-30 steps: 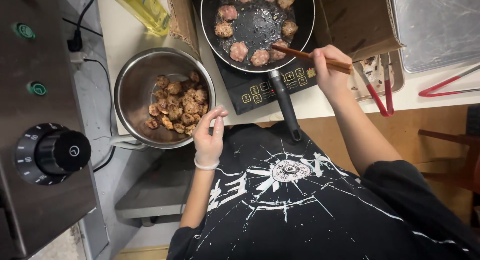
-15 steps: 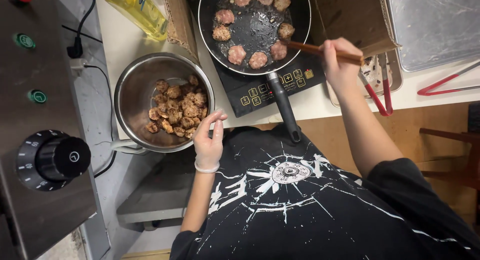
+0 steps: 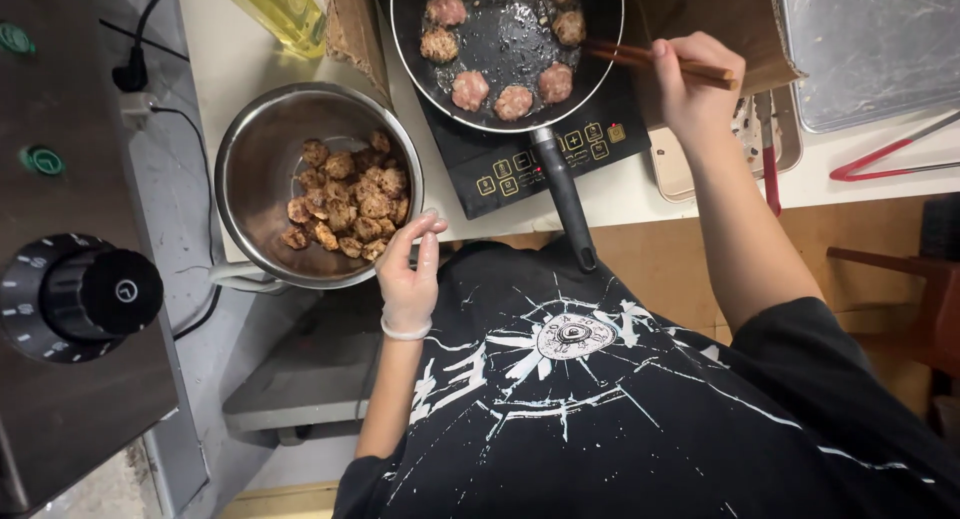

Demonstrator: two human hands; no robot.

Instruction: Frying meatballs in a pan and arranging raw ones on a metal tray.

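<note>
My left hand [image 3: 408,274], in a clear glove, rests against the near rim of a steel bowl [image 3: 262,149] that holds several browned meatballs [image 3: 346,203]. My right hand [image 3: 695,74] grips wooden chopsticks [image 3: 640,61] whose tips reach into a black frying pan [image 3: 508,34]. The pan sits on a black induction cooker [image 3: 540,154] and holds several pale meatballs [image 3: 512,101] in oil. The pan's handle [image 3: 565,201] points toward my body.
A bottle of yellow oil [image 3: 275,7] stands at the top left beside a cardboard box [image 3: 350,24]. A metal tray [image 3: 865,44] and red tongs [image 3: 890,159] lie at the right. A machine with a black dial [image 3: 85,294] stands at the left.
My right hand has lifted the chopsticks slightly away from the pan's rim toward the right. My left hand stays at the bowl's edge.
</note>
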